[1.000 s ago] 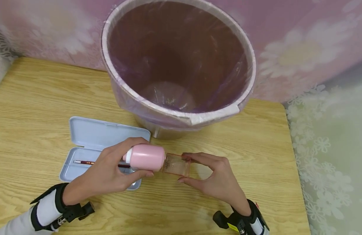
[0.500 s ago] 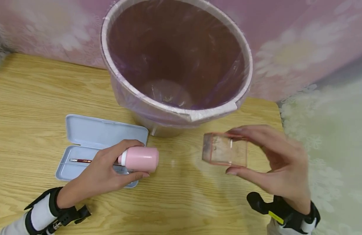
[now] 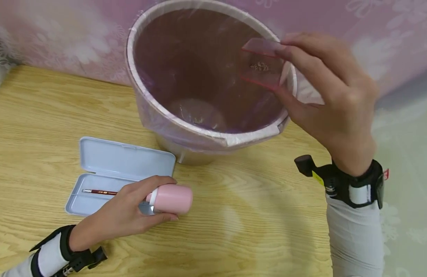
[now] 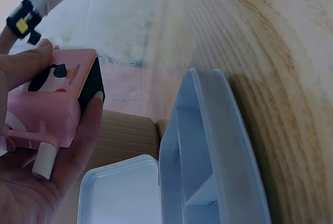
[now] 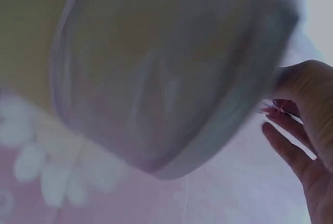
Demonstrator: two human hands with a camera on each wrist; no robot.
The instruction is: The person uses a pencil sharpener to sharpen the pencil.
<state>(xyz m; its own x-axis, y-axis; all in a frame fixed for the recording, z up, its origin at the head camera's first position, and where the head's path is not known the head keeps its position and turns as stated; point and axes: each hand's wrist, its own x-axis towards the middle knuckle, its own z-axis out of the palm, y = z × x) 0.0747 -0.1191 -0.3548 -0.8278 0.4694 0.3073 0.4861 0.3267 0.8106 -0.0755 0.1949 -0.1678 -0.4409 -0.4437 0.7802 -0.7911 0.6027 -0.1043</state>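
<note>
My left hand [image 3: 126, 213] grips a pink crank pencil sharpener [image 3: 173, 199] low over the front of the pencil case. In the left wrist view, the sharpener's white crank knob [image 4: 46, 160] and the dark opening [image 4: 92, 88] in its body show. High on the right, my right hand [image 3: 338, 92] pinches the sharpener's clear reddish shavings drawer [image 3: 246, 73] between thumb and fingers. The drawer is tilted above the mouth of a lined bin [image 3: 255, 134], and a small heap of shavings [image 3: 260, 66] shows in it. In the right wrist view the bin hides most of the drawer.
An open light-blue pencil case [image 3: 126, 156] lies left of the bin, with a dark red pencil [image 3: 100, 192] in its tray. Some specks lie at the bottom of the bin. A flowered pink cloth [image 3: 78, 42] hangs behind the wooden table [image 3: 234, 231].
My right hand pulled the drawer away from the sharpener to the right, then raised it over the bin. My left hand stays near the pencil case with the sharpener.
</note>
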